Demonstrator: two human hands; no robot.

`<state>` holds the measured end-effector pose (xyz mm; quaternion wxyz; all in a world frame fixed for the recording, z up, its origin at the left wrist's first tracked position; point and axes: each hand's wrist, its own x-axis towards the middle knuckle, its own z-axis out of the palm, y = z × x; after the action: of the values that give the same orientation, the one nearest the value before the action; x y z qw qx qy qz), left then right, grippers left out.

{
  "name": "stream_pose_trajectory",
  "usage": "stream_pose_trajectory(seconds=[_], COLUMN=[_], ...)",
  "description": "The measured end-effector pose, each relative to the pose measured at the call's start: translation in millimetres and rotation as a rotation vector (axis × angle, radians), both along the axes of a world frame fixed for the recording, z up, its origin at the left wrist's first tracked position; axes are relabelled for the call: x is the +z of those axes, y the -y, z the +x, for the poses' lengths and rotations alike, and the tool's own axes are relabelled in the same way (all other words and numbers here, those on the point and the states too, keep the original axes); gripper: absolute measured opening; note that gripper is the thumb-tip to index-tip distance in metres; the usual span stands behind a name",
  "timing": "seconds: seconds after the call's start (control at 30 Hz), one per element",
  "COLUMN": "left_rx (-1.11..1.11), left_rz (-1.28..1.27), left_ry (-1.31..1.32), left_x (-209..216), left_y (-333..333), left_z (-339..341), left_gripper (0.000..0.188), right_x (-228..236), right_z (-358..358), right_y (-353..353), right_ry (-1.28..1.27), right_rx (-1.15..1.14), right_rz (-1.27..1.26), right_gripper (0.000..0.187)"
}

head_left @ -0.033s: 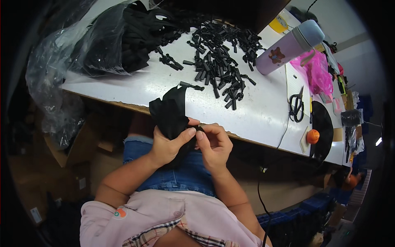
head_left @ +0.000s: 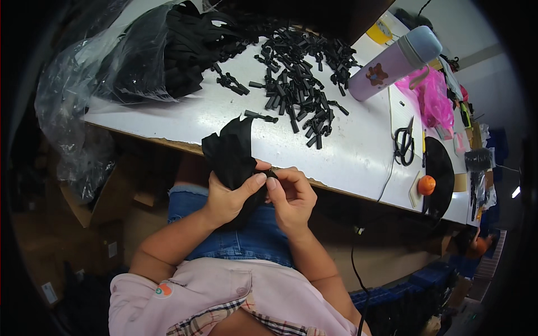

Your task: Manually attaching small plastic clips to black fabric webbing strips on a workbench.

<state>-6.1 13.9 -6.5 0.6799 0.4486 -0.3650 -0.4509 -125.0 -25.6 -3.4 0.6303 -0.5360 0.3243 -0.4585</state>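
My left hand [head_left: 228,195] is closed around a bunch of black fabric strips [head_left: 231,151] in front of the table's edge, above my lap. The upper ends of the strips fan out over the table edge. Close beside it, my right hand [head_left: 294,196] pinches a small dark piece [head_left: 269,173] between thumb and forefinger. Both thumb tips nearly meet there, and the fingers hide most of that piece. On the white table [head_left: 185,126] beyond lies a large heap of small black buckle-like pieces [head_left: 291,84], with one piece [head_left: 260,116] lying nearer the strips.
Clear plastic bags [head_left: 129,67] with more black strips fill the table's left end and hang over its edge. A lilac bottle [head_left: 386,67] stands at the right. Beyond it are black scissors [head_left: 404,143], a pink bag [head_left: 431,103] and an orange ball-shaped thing [head_left: 426,185].
The upper ends of the black strips have shifted very slightly to the left. Both hands keep their places.
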Motion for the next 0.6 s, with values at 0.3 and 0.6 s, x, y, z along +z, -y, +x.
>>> stream_pose_trajectory(seconds=[0.3,0.6], left_rx=[-0.136,-0.157], left_rz=[0.142,0.096], left_ry=[-0.096,0.066], left_x=[7.5,10.2], left_y=[-4.6,-4.9], left_z=[6.6,6.5], left_gripper=[0.018,0.017], right_x=[-3.4,-3.3], right_z=[-9.4,-17.4], right_y=[11.9,15.4], right_ry=[0.129,0.244], right_rx=[0.172,0.395], right_rz=[0.127,0.553], right_gripper=[0.005,0.007])
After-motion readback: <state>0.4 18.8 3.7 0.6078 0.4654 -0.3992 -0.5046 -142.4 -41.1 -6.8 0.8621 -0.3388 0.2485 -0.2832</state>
